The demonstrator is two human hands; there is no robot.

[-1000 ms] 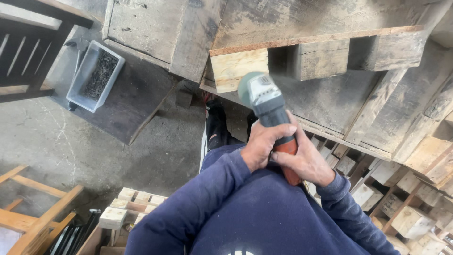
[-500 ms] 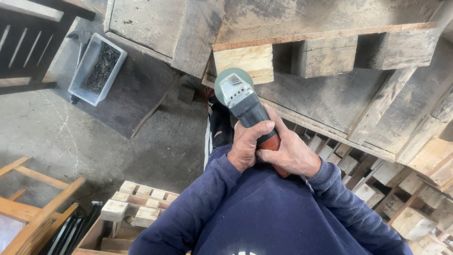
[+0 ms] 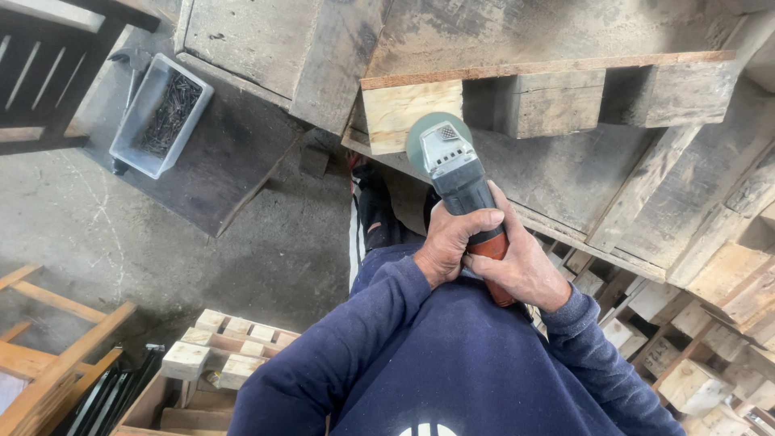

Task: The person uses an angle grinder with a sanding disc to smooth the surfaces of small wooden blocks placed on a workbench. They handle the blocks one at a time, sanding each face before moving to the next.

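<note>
1. Here, your left hand (image 3: 454,245) is wrapped around the dark body of the angle grinder (image 3: 462,194), fingers curled over the top and thumb closed against it, just right of the middle of the frame.
2. Your right hand (image 3: 521,266) is clasped around the grinder's red rear grip, touching your left hand; the fingers are pressed together under and around the handle.
3. The grinder points up the frame, and its round green guard sits against the pale, freshly cut face of a wooden block (image 3: 410,111) at upper centre.
4. That block belongs to a weathered pallet (image 3: 565,48) that fills the upper right of the frame; two darker blocks sit beside the pale one, to its right under the same top board.
5. More grey pallet boards (image 3: 686,194) slope down the right edge, with light wood offcuts (image 3: 694,383) piled in the lower right corner.
6. In the upper left, a clear plastic tub (image 3: 129,133) of dark nails rests on a dark flat board, well apart from your hands.
7. At lower left, small pale wood blocks (image 3: 218,347) sit in a box, near orange-toned timber frames (image 3: 48,363) at the left edge.
8. Your dark blue sleeves (image 3: 339,355) fill the lower centre, above a concrete floor (image 3: 97,234).
</note>
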